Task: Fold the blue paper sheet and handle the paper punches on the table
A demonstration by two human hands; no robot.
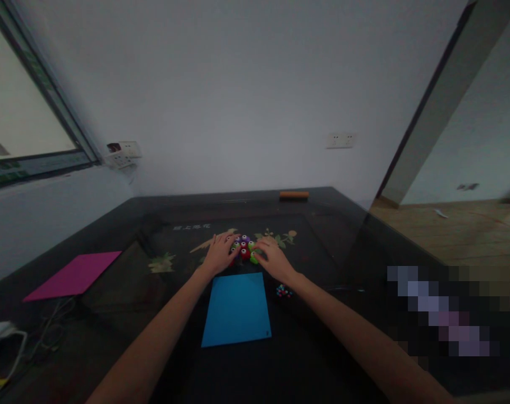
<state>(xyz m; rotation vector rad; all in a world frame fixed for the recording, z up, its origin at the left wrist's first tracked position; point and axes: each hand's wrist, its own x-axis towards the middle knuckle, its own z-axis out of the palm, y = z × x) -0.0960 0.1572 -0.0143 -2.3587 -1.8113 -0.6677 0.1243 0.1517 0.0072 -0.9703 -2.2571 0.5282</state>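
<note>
Colourful toys [243,248] beyond the blue sheet [237,308] are cupped between the left hand [219,253] and right hand [273,258], fingers loosely spread.

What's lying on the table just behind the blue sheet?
Behind the blue sheet sits a cluster of small colourful pieces, red, green and purple, flanked by the left hand and right hand. Both hands cover the cluster's outer edges.

Person, head-camera view: two forearms and two bare hands in frame, left hand [219,253] and right hand [274,260]. No sleeves reach the visible forearms; both are uncovered from the lower frame edge to the wrists. No gloves, rings, watch or wristbands can be made out in the dim light.
</note>
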